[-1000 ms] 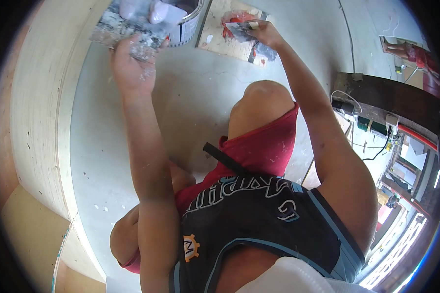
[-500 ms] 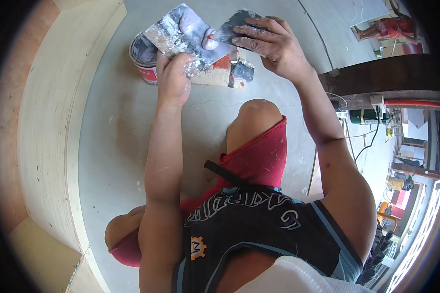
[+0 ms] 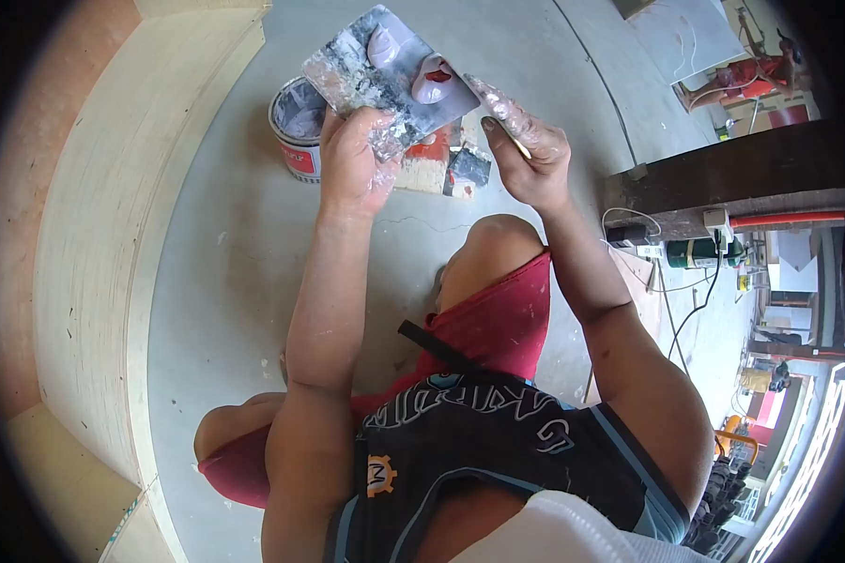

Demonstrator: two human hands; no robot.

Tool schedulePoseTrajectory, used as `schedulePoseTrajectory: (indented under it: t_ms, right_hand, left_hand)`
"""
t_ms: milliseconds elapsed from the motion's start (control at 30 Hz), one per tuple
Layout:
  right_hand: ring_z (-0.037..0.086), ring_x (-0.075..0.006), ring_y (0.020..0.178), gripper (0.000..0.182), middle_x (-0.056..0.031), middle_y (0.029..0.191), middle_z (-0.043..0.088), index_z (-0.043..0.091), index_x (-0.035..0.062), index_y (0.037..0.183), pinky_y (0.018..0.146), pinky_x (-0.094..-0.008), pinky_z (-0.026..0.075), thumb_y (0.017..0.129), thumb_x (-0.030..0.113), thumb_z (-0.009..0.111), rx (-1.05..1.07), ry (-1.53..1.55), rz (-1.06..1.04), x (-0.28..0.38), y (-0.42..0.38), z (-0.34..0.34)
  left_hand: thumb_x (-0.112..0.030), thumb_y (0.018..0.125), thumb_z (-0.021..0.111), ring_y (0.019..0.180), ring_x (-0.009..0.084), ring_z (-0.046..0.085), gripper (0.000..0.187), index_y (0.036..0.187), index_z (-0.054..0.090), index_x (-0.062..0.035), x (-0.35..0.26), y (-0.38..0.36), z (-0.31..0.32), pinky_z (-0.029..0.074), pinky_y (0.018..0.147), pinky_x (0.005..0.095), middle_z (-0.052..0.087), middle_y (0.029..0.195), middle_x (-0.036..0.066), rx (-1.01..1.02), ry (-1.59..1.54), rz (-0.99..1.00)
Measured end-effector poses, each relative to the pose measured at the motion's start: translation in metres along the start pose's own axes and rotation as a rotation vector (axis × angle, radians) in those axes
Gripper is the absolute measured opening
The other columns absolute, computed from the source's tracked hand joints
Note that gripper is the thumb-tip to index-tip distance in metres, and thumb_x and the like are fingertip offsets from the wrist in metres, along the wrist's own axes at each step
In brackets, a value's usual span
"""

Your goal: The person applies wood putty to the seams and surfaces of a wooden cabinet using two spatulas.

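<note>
My left hand (image 3: 355,161) grips the lower edge of a flat metal plate (image 3: 343,75) smeared with grey and white filler. Two pale lilac dollops of putty lie on the plate; the upper dollop (image 3: 382,47) is plain, while the nearer dollop (image 3: 426,89) has a dark red spot in its hollow. Beside the plate's right corner, my right hand (image 3: 540,155) is closed on a putty scraper (image 3: 524,150), turned almost edge-on to me. Dried filler coats its fingers. Under the plate's left side stands a round tub (image 3: 298,141) of greyish putty.
A paint-stained block (image 3: 426,178) and a dark scraper blade (image 3: 469,167) are on the floor behind my left hand. Pale wooden panelling (image 3: 94,235) runs along the left. At right are a dark beam (image 3: 723,178), cables, and a person in red (image 3: 746,77) farther off.
My right hand has drawn away from the plate and turned, so the scraper now shows edge-on. Red in the nearer dollop shows more widely. The whole view has shifted slightly.
</note>
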State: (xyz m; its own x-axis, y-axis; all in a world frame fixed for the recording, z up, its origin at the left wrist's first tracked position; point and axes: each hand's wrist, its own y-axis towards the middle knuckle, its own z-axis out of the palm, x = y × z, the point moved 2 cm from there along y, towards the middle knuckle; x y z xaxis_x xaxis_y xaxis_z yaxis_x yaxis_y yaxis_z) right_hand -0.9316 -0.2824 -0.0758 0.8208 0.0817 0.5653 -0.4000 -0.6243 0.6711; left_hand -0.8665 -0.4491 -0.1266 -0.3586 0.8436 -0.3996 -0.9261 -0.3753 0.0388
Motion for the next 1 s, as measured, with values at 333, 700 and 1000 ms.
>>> schedulePoseTrajectory:
  t_ms: [333,700,1000]
  right_hand:
    - [0.057,-0.0297,0.106,0.042,-0.0135,0.111,0.060,0.061,0.0058,0.108,0.090,-0.0362,0.046,0.070,-0.013,0.054,0.280,-0.383,-0.105,-0.042,-0.013,-0.011]
    - [0.059,-0.0274,0.097,0.048,-0.0089,0.106,0.062,0.056,0.0290,0.118,0.082,-0.0383,0.048,0.076,0.008,0.047,0.747,-0.837,0.739,-0.228,-0.094,0.016]
    - [0.058,-0.0266,0.102,0.047,-0.0087,0.111,0.061,0.056,0.0305,0.119,0.087,-0.0392,0.046,0.078,0.009,0.045,0.793,-0.899,0.823,-0.313,-0.119,0.062]
  left_hand:
    - [0.004,0.073,0.045,0.092,0.0290,0.060,0.040,0.112,0.047,0.0012,-0.004,0.001,-0.015,0.055,0.066,0.0460,0.057,0.102,0.015,0.140,-0.084,-0.020]
    - [-0.010,0.076,0.051,0.100,0.0297,0.056,0.043,0.117,0.047,0.0004,-0.053,-0.003,-0.068,0.043,0.080,0.0483,0.056,0.113,0.014,0.250,-0.141,-0.016]
    - [-0.010,0.075,0.051,0.094,0.0241,0.054,0.043,0.118,0.046,-0.0044,-0.058,-0.032,-0.095,0.040,0.070,0.0404,0.055,0.113,0.011,-0.104,0.051,0.148]
